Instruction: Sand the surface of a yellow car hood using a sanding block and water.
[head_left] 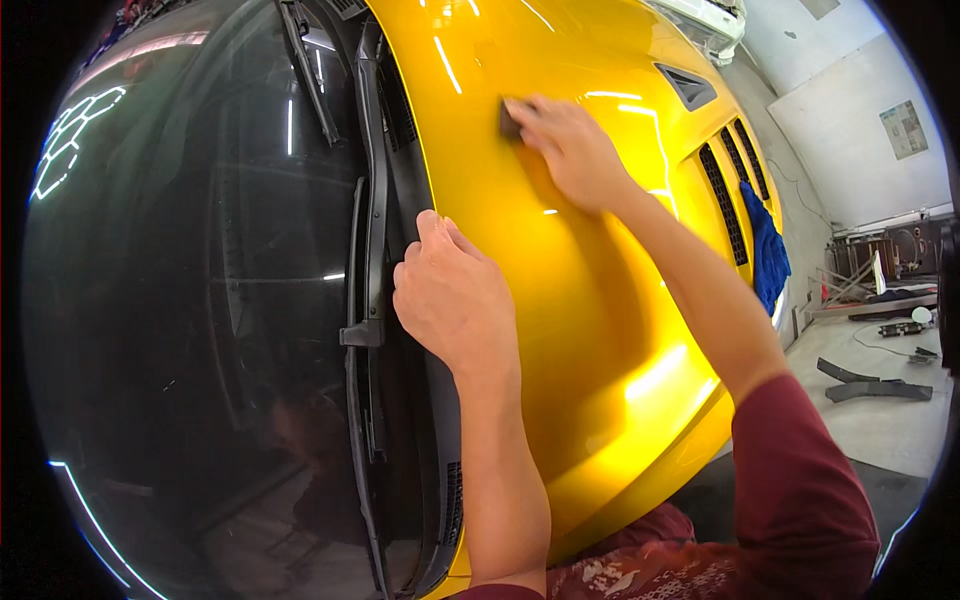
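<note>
A glossy yellow car hood (560, 330) curves in front of me. My right hand (565, 145) is out over its upper middle, with the fingers closed on a small dark block (509, 120) pressed to the paint. Slight blur covers the fingertips there. At the hood's edge beside the windshield, my left hand (455, 290) is closed, thumb and fingers pinched together at the rim. Whatever those fingers hold, if anything, is hidden.
Left of the hood lies the dark windshield (180, 300) with black wiper arms (370, 200). A blue cloth (765, 250) hangs over the hood's right side, by black vents (722, 205). Dark curved trim pieces (878, 390) lie on the floor at right.
</note>
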